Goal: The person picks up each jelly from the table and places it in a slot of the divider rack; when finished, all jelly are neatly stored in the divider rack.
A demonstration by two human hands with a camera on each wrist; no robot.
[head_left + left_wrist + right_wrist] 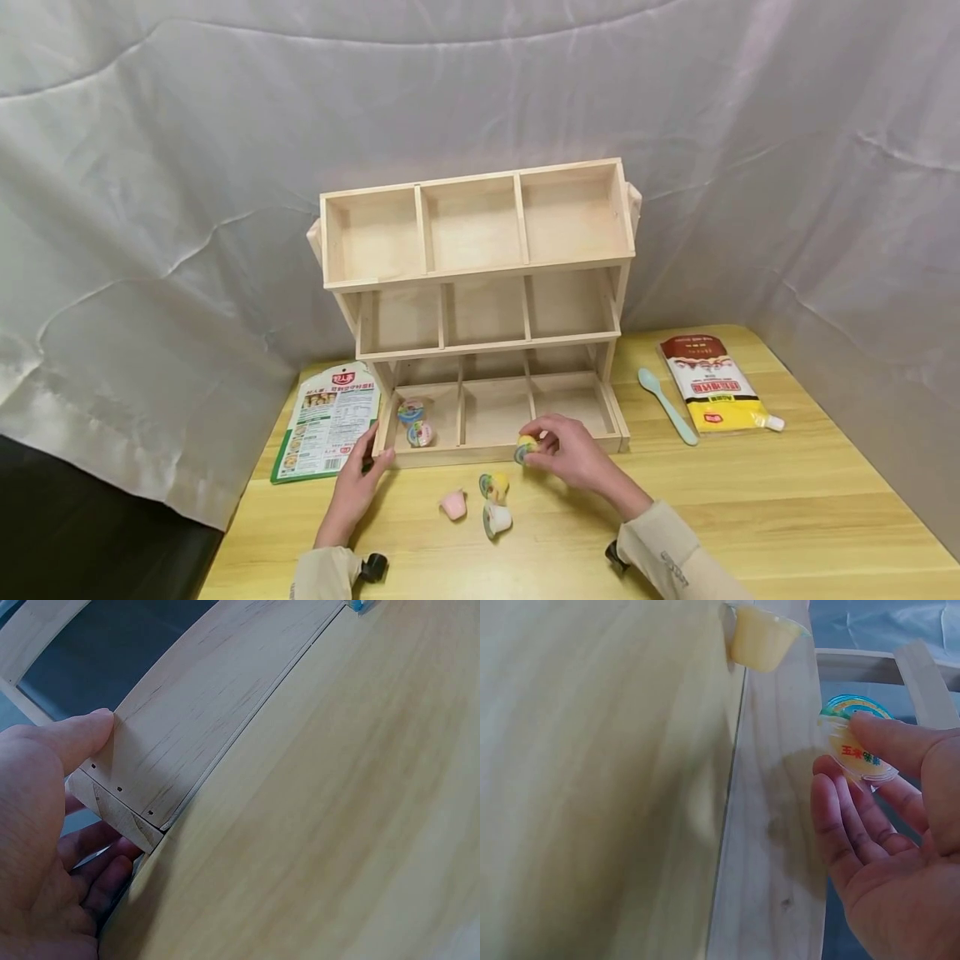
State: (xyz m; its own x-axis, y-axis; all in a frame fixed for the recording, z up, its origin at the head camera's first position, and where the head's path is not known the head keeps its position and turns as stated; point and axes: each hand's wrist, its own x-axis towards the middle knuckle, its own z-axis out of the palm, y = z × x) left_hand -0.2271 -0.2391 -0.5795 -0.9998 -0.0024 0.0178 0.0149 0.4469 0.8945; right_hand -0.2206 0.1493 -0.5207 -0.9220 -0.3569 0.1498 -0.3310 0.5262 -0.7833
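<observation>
A three-tier wooden shelf rack (480,271) stands on the table. My left hand (356,490) grips its lower left front corner, thumb on the front board (217,697) and fingers round the side. In my right hand (573,454) a yellow jelly cup (859,750) is pinched between thumb and fingertips, lid facing the wrist camera, close to the bottom tier's front edge. Two jelly cups (420,433) lie in the bottom left compartment. On the table before the rack are a pink cup (453,505), a yellow cup (495,485) and a white cup (499,518).
Left of the rack lies a green and white printed packet (330,421), partly behind it. To the right are a pale green spoon (667,407) and a red and yellow spouted pouch (708,379). Grey cloth (480,92) hangs behind and on both sides.
</observation>
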